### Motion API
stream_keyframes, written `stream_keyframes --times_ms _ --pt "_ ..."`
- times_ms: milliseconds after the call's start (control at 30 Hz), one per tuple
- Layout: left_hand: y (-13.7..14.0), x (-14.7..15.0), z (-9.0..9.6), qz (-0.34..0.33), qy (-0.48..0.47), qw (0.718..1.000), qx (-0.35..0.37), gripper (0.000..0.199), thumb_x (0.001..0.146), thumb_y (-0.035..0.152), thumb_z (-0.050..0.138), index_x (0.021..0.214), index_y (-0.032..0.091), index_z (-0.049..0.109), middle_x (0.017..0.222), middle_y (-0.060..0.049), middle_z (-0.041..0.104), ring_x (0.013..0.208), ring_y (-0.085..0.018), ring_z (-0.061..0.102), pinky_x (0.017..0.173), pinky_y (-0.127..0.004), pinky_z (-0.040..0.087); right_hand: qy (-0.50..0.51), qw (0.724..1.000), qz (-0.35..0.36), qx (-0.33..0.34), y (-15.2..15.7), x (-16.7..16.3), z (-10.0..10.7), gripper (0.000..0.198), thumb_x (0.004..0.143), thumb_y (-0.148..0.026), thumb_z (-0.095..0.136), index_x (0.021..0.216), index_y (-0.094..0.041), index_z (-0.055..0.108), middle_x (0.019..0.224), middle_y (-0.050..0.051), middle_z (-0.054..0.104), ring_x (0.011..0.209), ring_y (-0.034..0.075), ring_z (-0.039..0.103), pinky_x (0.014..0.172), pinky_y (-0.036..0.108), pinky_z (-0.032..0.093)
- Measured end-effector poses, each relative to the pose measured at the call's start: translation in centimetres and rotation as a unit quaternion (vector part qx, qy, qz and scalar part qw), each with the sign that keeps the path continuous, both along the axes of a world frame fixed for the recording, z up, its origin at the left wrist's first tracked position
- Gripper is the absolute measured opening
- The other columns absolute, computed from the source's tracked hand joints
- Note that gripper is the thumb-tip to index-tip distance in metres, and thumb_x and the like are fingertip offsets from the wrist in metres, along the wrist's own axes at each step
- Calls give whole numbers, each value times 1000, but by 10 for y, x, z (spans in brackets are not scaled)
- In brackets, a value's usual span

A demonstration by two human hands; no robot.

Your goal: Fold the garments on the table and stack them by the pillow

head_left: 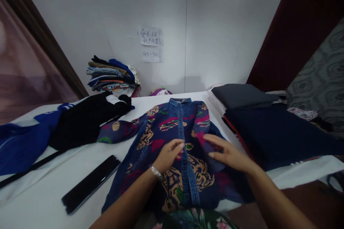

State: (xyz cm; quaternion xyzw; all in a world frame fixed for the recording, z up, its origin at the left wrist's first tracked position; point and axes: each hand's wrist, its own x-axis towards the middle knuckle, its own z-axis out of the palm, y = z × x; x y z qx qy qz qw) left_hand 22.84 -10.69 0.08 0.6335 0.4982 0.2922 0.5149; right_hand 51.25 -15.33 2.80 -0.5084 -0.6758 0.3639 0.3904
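A dark blue button-front shirt with tan, magenta and green patterns and a denim collar lies spread face up. Its left-side sleeve stretches out across the white table, while the right-side sleeve lies folded down over the front. My left hand, wearing a metal-banded bracelet, hovers over the button strip with loosely bent fingers. It appears to hold nothing. Over the folded sleeve, my right hand has thumb and fingers apart; whether its fingertips touch the cloth is unclear.
A black phone lies left of the shirt. Black clothing and blue clothing cover the far left. Folded clothes are piled high at the back left. A navy folded stack and a grey garment sit on the right.
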Motion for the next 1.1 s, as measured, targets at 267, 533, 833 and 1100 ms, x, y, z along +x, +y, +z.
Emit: stream_keyframes --times_ms 267,533,833,1100 --pt "-2 59 -49 10 -53 995 -88 55 74 50 66 117 17 57 121 -14 61 108 -23 59 88 -33 47 39 996 75 -12 -13 -47 -61 31 84 -35 59 113 -30 67 120 5 64 112 23 57 99 44 44" --pt "-12 62 -65 56 -58 996 27 27 75 43 63 82 17 65 85 -5 66 81 -18 60 78 -30 46 165 968 -79 -169 -15 -34 -94 65 75 -39 63 136 -22 47 110 9 66 75 18 63 54 28 46" --pt "-20 59 -63 61 -135 989 -2 31 69 38 72 91 18 64 89 -4 65 81 -17 58 76 -28 45 155 974 -105 -128 -12 -56 -103 65 71 -33 64 134 -23 50 118 10 61 66 13 54 59 29 45" --pt "-17 58 -67 58 -262 956 -120 34 54 23 79 84 18 65 81 0 62 73 -14 57 72 -27 44 307 921 -75 -226 -14 -54 -83 69 71 -35 69 136 -28 45 86 1 61 61 12 56 43 20 35"
